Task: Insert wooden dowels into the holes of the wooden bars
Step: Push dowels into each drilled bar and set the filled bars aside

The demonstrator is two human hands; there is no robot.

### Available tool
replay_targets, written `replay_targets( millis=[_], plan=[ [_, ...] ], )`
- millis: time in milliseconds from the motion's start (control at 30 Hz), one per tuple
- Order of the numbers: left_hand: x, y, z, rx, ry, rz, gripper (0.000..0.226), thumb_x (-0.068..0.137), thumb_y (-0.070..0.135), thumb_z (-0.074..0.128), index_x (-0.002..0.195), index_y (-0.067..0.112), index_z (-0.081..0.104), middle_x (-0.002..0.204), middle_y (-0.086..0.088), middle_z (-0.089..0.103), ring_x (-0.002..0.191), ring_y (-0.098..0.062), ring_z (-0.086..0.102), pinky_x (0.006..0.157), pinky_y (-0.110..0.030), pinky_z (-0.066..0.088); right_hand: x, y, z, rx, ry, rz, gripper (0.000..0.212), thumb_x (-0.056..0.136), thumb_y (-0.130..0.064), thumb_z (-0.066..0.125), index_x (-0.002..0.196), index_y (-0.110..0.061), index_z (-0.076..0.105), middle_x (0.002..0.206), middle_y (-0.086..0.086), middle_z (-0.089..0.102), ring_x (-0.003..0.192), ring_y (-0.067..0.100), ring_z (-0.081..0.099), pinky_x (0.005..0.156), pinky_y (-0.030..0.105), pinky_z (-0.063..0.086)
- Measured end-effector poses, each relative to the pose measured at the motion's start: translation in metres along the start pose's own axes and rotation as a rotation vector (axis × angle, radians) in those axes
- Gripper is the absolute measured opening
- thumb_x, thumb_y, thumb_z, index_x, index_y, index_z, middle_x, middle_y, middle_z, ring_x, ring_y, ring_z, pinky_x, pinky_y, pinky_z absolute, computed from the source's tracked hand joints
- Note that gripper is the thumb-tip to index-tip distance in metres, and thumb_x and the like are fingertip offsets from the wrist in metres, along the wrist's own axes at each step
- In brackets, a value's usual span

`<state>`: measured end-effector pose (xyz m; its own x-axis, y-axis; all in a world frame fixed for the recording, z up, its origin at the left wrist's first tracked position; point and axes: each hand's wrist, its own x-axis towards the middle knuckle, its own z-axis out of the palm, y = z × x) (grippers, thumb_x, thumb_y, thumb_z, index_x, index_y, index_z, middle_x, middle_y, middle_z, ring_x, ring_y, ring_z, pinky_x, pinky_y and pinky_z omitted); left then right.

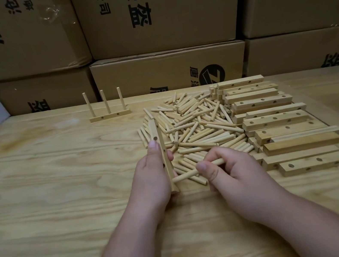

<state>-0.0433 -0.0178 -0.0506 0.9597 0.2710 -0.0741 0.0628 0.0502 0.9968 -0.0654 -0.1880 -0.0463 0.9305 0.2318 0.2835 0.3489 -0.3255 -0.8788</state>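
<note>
so far only one bar looks finished: the finished bar (110,115) stands well beyond the left hand (153,176), with three dowels upright in it.

the left hand grips the bar in hand (163,152) round its near half, thumb laid along the face, holding it nearly on end with its drilled side turned toward the right hand (228,174). several holes show along it and none that i can see has a dowel in it yet.

the right hand pinches a single dowel (194,171) between thumb and curled fingers, lying nearly level, its free tip touching or just beside the lower part of that bar. whether the tip has entered a hole i cannot tell; the left fingers hide that spot.

just beyond the right hand lies the dowel pile (195,128), loose and large. to the right of that hand, near it and running away, sits the stack of bars (275,118), all with empty holes as far as they show.

my judgement: the work is barely begun. one bar done, a second at its first dowel, and many bars and dowels left.

behind everything, cardboard boxes (157,12) are stacked, and the table (47,172) carries it all.
</note>
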Motion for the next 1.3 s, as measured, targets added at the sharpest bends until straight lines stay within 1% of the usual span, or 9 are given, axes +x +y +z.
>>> replay_targets(
  millis=[167,367,600,700,833,933,1000,1100,1300],
  plan=[
    [-0.002,0.001,0.004,-0.014,0.062,0.003,0.060,0.101,0.067,0.031,0.088,0.022,0.070,0.051,0.003,0.060,0.038,-0.012,0.054,0.037,-0.023,0.041,0.000,-0.001,0.002,-0.035,0.022,-0.015,0.015,0.093,-0.054,0.059,0.086,-0.041,0.061,0.067,0.015,0.064,0.047,0.006,0.045,0.044,0.024,0.035],
    [-0.007,0.001,0.000,-0.014,-0.053,0.058,0.061,0.099,0.069,0.033,0.079,0.024,0.070,0.053,0.000,0.057,0.037,-0.012,0.051,0.037,-0.023,0.039,-0.005,-0.003,-0.001,-0.019,-0.011,-0.023,0.025,0.089,-0.060,0.055,0.082,-0.036,0.059,0.068,0.015,0.062,0.048,0.005,0.044,0.045,0.021,0.035],
    [0.000,0.005,-0.002,-0.295,-0.097,0.091,0.051,0.103,0.059,0.037,0.108,0.019,0.069,0.069,-0.010,0.067,0.052,-0.023,0.062,0.048,-0.033,0.052,-0.006,-0.002,0.000,-0.025,0.060,-0.083,0.023,0.093,-0.048,0.062,0.080,-0.028,0.064,0.049,-0.012,0.047,0.045,0.002,0.042,0.044,0.014,0.031],
    [0.002,0.004,-0.006,-0.268,-0.069,0.093,0.040,0.101,0.054,0.048,0.102,0.024,0.074,0.067,-0.006,0.066,0.050,-0.021,0.061,0.048,-0.031,0.052,-0.007,-0.003,-0.001,-0.016,0.020,-0.090,0.022,0.090,-0.047,0.067,0.081,-0.027,0.068,0.054,-0.012,0.052,0.049,0.001,0.046,0.047,0.014,0.034],
    [0.004,0.006,-0.009,-0.374,-0.059,0.041,0.037,0.105,0.042,0.047,0.104,0.018,0.074,0.059,-0.005,0.056,0.040,-0.019,0.049,0.040,-0.025,0.044,-0.005,-0.002,-0.003,0.123,0.082,-0.124,0.036,0.094,-0.054,0.044,0.091,-0.030,0.071,0.081,-0.003,0.065,0.080,0.015,0.062,0.073,0.032,0.049],
    [0.007,0.009,-0.012,-0.530,-0.028,-0.032,0.040,0.105,0.041,0.044,0.104,0.014,0.073,0.057,-0.002,0.053,0.043,-0.016,0.046,0.043,-0.028,0.041,0.002,0.003,-0.004,-0.259,0.209,-0.137,0.024,0.098,-0.041,0.050,0.097,-0.034,0.073,0.101,-0.018,0.060,0.109,0.006,0.051,0.096,0.033,0.039],
    [0.008,0.009,-0.014,-0.563,-0.008,-0.044,0.041,0.105,0.042,0.044,0.101,0.016,0.075,0.057,-0.001,0.053,0.045,-0.016,0.046,0.047,-0.029,0.038,0.004,0.005,0.000,-0.568,0.130,-0.065,0.020,0.096,-0.042,0.057,0.110,-0.041,0.070,0.122,-0.019,0.049,0.122,0.005,0.033,0.105,0.036,0.023],
    [0.009,0.009,-0.013,-0.571,-0.009,-0.055,0.042,0.105,0.043,0.043,0.098,0.017,0.076,0.056,0.000,0.053,0.045,-0.015,0.045,0.046,-0.029,0.038,0.004,0.012,0.009,-0.841,-0.052,0.043,0.036,0.092,-0.056,0.051,0.128,-0.052,0.056,0.150,-0.016,0.027,0.137,0.012,0.009,0.111,0.041,0.001],
    [0.008,0.008,-0.010,-0.535,-0.035,-0.044,0.044,0.105,0.043,0.042,0.097,0.017,0.077,0.058,-0.003,0.054,0.042,-0.017,0.045,0.041,-0.028,0.041,0.005,0.006,0.011,-0.905,0.034,-0.015,0.022,0.084,-0.052,0.058,0.099,-0.045,0.072,0.142,-0.017,0.044,0.135,0.016,0.020,0.112,0.050,0.003]
  ],
)
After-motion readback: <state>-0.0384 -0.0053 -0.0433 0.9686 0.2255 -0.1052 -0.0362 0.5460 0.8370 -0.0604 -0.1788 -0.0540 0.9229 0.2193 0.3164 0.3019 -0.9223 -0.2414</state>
